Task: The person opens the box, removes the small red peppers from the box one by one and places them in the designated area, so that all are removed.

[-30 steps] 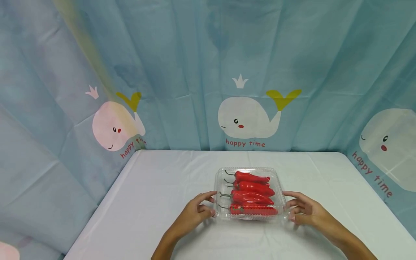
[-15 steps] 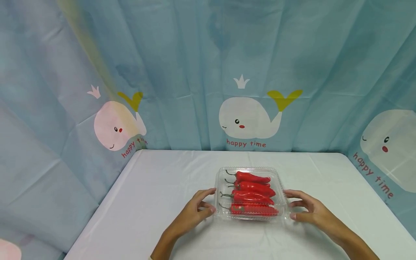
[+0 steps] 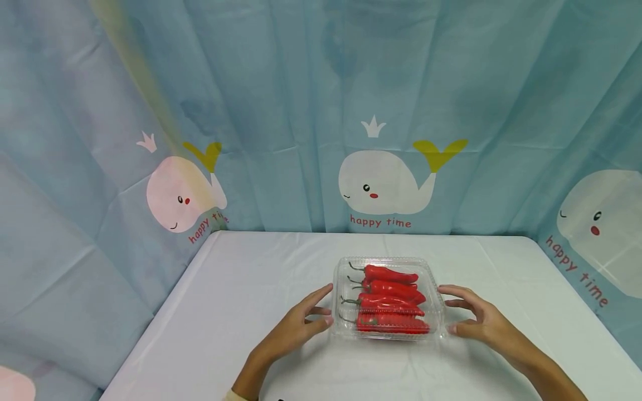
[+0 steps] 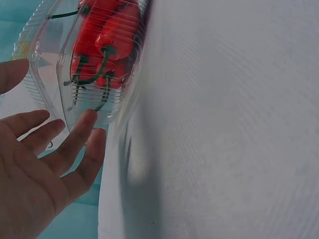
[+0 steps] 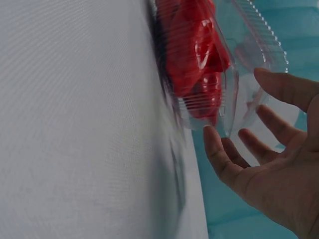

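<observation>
A clear plastic clamshell box [image 3: 386, 259] lies shut on the white table [image 3: 251, 289], and several red chili peppers [image 3: 391, 289] with green stems lie side by side in it. My left hand [image 3: 321, 306] is at the box's left side with its fingers spread and relaxed. In the left wrist view one fingertip [image 4: 88, 118] touches the box wall [image 4: 50, 84] in front of the peppers [image 4: 104, 45]. My right hand [image 3: 453, 312] is at the box's right side, fingers loose. In the right wrist view its thumb tip [image 5: 208, 133] reaches the box corner [image 5: 249, 50] by the peppers [image 5: 194, 55].
A blue curtain [image 3: 301, 111] printed with white whales hangs behind the table and along both sides. The table's left edge [image 3: 155, 323] and right edge [image 3: 577, 312] drop off to the curtain. White cloth covers the tabletop around the box.
Both hands have loosened from the box's sides: the fingers have straightened and spread, and the hands have shifted slightly upward along the box. The box has stayed in place.
</observation>
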`<state>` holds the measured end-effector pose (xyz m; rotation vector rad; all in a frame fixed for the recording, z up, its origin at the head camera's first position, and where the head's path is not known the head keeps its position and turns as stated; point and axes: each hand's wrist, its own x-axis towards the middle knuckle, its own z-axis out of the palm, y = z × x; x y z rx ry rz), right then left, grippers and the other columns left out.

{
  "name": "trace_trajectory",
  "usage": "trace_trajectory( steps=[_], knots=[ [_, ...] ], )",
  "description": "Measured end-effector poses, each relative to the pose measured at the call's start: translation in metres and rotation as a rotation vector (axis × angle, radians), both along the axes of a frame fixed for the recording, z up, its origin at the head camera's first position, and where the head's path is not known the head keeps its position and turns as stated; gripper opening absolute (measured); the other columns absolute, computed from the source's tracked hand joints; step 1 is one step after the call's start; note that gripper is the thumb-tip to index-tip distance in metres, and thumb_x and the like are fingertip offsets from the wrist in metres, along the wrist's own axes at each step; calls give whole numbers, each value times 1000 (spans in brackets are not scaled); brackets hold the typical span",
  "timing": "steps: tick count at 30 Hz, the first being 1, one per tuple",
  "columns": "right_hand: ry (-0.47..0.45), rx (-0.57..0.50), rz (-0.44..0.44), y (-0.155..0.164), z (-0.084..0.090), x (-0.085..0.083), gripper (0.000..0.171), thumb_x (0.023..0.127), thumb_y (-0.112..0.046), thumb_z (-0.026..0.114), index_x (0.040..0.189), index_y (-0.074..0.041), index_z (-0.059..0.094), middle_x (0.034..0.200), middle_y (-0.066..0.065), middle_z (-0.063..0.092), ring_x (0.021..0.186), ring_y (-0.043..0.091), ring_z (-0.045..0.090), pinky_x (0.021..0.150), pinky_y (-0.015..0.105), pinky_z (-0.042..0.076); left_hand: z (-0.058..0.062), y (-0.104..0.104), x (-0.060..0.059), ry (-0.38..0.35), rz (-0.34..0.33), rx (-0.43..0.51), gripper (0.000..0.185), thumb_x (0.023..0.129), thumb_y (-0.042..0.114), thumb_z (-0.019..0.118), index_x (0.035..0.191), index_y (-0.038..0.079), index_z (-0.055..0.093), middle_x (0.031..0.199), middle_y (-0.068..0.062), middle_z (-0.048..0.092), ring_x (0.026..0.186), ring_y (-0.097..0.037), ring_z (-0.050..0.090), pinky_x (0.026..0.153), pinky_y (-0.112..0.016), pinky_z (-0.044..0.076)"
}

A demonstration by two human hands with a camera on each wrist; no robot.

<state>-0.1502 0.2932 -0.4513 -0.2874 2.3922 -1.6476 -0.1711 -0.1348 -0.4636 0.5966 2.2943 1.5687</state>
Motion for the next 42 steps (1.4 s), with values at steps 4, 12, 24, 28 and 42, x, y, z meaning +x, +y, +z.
trace_trajectory(
  steps=[4,12,24,28,42],
  knots=[
    [22,-4,-4,-2,1,-1,70,94,-20,77,158,-20,48,158,-5,44,125,-3,55,97,51,59,0,-1,-1,-28,-4,8,66,108,34,60,168,27,33,173,-3,31,139,-32,58,105,-49,55],
    [103,-2,3,-4,2,-4,62,99,-19,72,157,-18,51,163,2,44,127,-3,54,98,65,54,-1,-2,-3,-44,-23,61,63,111,33,53,169,21,30,173,-9,31,138,-35,58,101,-49,58],
    [117,-32,-8,-6,1,-10,65,101,-21,68,161,-23,45,164,7,42,130,2,52,95,53,59,-2,4,-8,-3,9,1,56,115,40,39,167,16,37,174,-5,30,146,-37,50,109,-56,51],
    [119,-29,-21,-7,1,-13,64,102,-23,67,162,-23,44,162,3,41,132,1,49,93,38,59,-4,9,-10,61,18,-42,54,114,28,46,165,11,38,175,-2,28,155,-37,39,119,-60,41],
    [216,-47,-34,-14,0,-25,66,105,-19,64,165,-17,37,167,12,33,139,14,43,94,25,57,-3,10,-21,152,-22,-119,56,110,16,55,163,9,42,176,-4,26,134,-33,62,108,-59,50]
  ],
)
